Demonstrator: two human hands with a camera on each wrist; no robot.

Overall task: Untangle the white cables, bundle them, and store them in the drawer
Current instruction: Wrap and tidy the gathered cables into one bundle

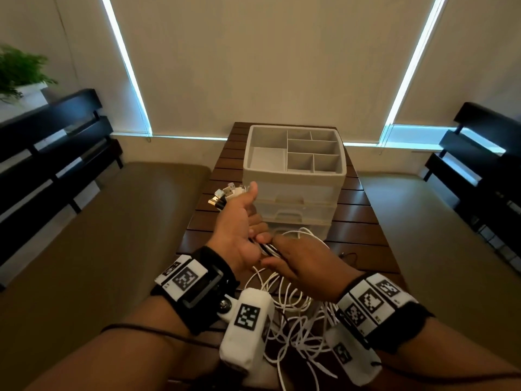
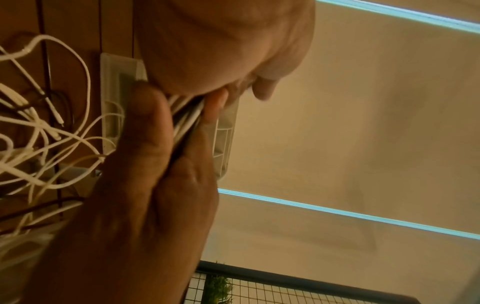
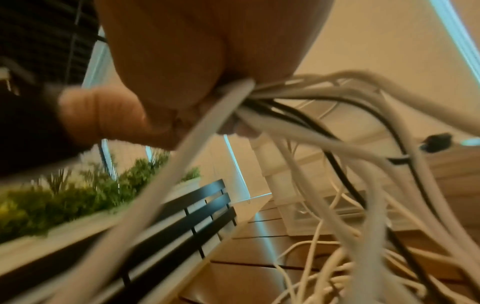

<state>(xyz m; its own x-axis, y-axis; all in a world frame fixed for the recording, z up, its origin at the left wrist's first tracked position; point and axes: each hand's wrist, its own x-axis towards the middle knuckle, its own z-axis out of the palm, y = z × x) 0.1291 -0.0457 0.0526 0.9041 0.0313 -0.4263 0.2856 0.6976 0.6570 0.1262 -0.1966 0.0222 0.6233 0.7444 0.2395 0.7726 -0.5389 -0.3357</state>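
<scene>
My left hand (image 1: 239, 218) is raised in front of the drawer unit (image 1: 294, 176) and grips a bundle of white cables (image 1: 293, 303), their USB plugs (image 1: 225, 194) fanning out past the thumb. Just below it, my right hand (image 1: 282, 255) pinches the same bundle (image 2: 187, 121). A couple of black cables run in with the white ones (image 3: 311, 96). The rest hangs down from the hands into a loose tangle (image 3: 324, 273) on the slatted wooden table (image 1: 363, 221). All drawers of the unit look closed.
The white unit's top is an open tray of dividers (image 1: 313, 153). Padded benches flank the table, with black slatted backrests (image 1: 50, 153) left and right. A green plant (image 1: 19, 71) in a white planter stands at far left. A small black cable (image 1: 348, 253) lies on the table.
</scene>
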